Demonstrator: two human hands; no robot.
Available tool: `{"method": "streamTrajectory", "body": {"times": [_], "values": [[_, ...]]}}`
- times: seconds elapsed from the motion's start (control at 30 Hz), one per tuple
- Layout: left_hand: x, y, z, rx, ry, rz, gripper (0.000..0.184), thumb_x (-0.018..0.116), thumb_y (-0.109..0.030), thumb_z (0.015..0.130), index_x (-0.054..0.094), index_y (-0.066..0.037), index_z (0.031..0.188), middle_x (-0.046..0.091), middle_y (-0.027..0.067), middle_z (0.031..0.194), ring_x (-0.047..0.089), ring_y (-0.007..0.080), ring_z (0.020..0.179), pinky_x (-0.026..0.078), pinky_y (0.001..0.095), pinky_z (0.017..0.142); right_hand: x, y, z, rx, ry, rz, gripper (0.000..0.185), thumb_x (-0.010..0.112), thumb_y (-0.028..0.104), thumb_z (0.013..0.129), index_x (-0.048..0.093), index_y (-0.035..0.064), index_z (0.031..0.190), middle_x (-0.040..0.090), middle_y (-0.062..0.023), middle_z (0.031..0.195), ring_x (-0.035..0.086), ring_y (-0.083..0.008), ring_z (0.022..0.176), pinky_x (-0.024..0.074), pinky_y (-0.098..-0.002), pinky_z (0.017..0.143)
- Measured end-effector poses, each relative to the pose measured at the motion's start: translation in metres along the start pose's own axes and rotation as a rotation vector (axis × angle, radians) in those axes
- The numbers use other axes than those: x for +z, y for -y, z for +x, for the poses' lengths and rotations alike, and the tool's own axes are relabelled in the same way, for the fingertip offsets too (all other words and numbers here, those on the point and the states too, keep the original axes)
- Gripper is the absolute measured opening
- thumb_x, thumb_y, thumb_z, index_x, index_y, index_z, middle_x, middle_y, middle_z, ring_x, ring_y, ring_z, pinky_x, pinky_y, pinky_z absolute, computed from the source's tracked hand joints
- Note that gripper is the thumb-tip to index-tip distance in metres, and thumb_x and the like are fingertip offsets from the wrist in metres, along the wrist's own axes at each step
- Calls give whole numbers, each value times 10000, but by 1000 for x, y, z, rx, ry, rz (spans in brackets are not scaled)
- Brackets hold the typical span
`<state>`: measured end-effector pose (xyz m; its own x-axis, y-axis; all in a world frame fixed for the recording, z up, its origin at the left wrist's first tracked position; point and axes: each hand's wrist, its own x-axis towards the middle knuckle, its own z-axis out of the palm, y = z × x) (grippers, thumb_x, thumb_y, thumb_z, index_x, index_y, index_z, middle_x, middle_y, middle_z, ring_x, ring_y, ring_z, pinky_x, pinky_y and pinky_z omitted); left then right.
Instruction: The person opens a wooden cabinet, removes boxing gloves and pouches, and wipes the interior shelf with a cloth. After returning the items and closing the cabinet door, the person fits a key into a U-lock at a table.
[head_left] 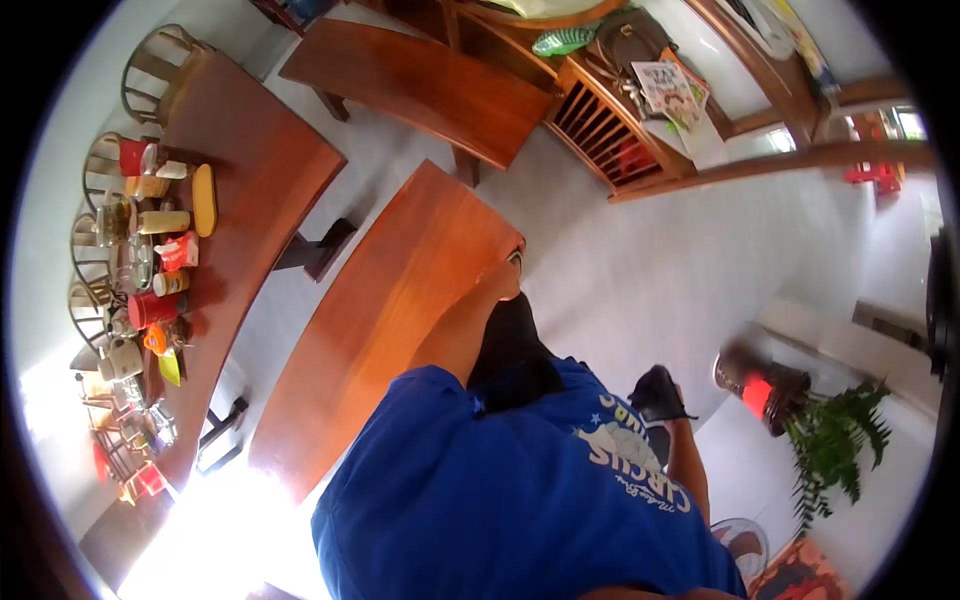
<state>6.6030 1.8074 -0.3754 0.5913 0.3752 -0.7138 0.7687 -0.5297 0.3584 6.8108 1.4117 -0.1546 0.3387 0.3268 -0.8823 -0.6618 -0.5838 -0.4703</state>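
At nine o'clock, close by the left hand (509,284), the polished wooden bench (385,300) looks heavy, stiff and slick, best gripped under its edges, though I cannot tell whether this or the right hand (678,400) is closed.

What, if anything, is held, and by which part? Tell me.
Cannot be told: the left forearm and right forearm are visible, but neither hand shows clearly enough to confirm any hold.

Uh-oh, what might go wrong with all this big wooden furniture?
The left hand is at the corner of the long reddish-brown wooden bench; if the bench shifts, fingers might get pinched. The red round container is crowded among other containers on the large reddish-brown wooden table, so a bump could perhaps knock some over.
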Motion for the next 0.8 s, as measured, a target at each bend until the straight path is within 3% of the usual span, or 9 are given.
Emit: {"method": "streamTrajectory", "body": {"times": [0.03,0.13,0.23,0.3,0.37,0.5,0.53,0.63,0.8], "values": [[-34,-10,8,-5,76,-86,599,543,-285,918,534,124,1355,640,306,1285,627,443,1215,503,498,1031,-6,3,12,-16,-8,64,497,506,490,1062,663,36,933,698,-110,774,746,-277,697,606,-417,569],[2,-2,96,147,-227,-28,657,543,-261,912,436,98,1451,628,302,1315,621,448,1223,495,507,1047,3,67,28,16,-83,16,463,506,444,1072,659,32,924,688,-108,765,744,-278,694,606,-415,541],[-19,2,118,150,-56,74,617,562,-233,904,466,67,1435,611,281,1348,594,425,1268,501,518,1044,18,108,43,-24,27,19,293,567,306,1056,648,39,964,698,-107,798,756,-261,737,613,-395,552],[-34,6,138,147,85,162,592,574,-214,899,487,46,1423,599,266,1370,577,409,1298,506,525,1042,48,139,53,-125,23,-169,176,607,216,1032,653,49,1000,711,-94,819,754,-225,774,615,-365,605],[-68,-1,136,103,157,142,537,582,-208,899,532,28,1380,589,251,1384,565,391,1317,510,529,1038,45,143,77,-500,89,-700,98,634,146,1009,661,56,1039,726,-83,856,745,-188,810,612,-344,675],[-126,-18,119,-103,-16,-45,412,605,-212,903,637,-1,1255,592,223,1375,576,371,1300,519,513,1027,53,182,92,-162,167,-321,212,630,226,1023,673,22,1059,745,-82,915,737,-167,843,602,-335,726],[-126,-21,120,-166,-106,-96,390,614,-211,901,655,-8,1231,597,218,1366,584,372,1287,521,505,1024,30,174,118,-26,198,-241,290,709,24,901,668,31,1188,756,-64,1015,735,-173,941,604,-344,829],[-168,-41,108,-233,-143,-176,406,622,-233,909,645,-5,1243,614,206,1331,595,383,1263,520,496,1026,29,204,135,-84,226,-445,213,664,80,970,659,17,1173,755,-87,993,741,-194,930,610,-356,815],[-196,-58,122,-311,-156,-216,420,615,-233,912,630,-6,1266,597,210,1352,567,382,1299,499,492,1048,11,242,170,-28,305,-254,210,598,147,1016,640,4,1164,751,-110,952,754,-230,892,618,-387,797]]}}
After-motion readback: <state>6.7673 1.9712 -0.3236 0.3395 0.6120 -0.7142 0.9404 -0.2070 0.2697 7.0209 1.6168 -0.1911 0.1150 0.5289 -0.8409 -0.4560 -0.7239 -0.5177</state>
